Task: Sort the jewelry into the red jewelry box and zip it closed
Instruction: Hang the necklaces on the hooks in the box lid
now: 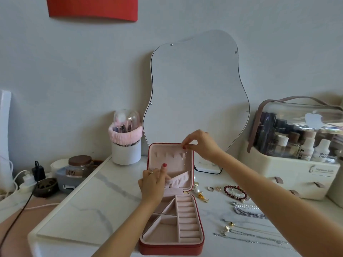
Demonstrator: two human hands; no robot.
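Both hands are working at the upright lid of the red jewelry box [170, 201]: the right hand [199, 143] is pinching a thin chain [185, 156] that hangs straight down past the lid hooks, while the left hand [153, 182] is gripping the lid's pink pocket [179, 179] directly below. Remaining jewelry [241, 216] is lying on the table [89, 201] to the box's right, nearer the right hand.

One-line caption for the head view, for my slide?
Right hand hangs a thin chain in the open red jewelry box lid; left hand holds its pocket.

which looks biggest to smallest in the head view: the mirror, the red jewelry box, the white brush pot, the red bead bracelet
1. mirror
2. red jewelry box, though it lies nearer the camera, which flatters it
3. white brush pot
4. red bead bracelet
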